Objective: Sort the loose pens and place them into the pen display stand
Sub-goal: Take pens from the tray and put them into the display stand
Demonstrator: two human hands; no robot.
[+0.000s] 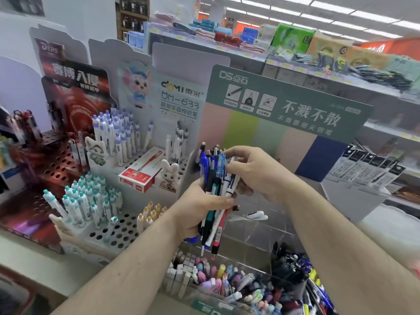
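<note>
Red perforated stand (51, 164): sitting at the far left of the shelf, a few dark pens standing in its holes.
White perforated pen display stand (122, 230): standing just right of the red one, holding white pens with purple bands (118, 130) in its upper tier and white pens with teal caps (84, 196) in its lower tier.
Red cardboard pen box (141, 173): lying on the white stand's middle step, beside a white rabbit figure (169, 176).
Left hand (200, 212): fingers curling round a mixed bundle of blue, black, teal and white loose pens (214, 189), gripping it upright above the clear bin's near edge.
Right hand (254, 171): fingertips pinching the tops of pens in the same bundle.
Clear acrylic bin (261, 235): sitting below both hands, one white pen lying inside, pastel pens (211, 276) filling its front compartment.
Green DS backboard (288, 105): rising behind the hands.
</note>
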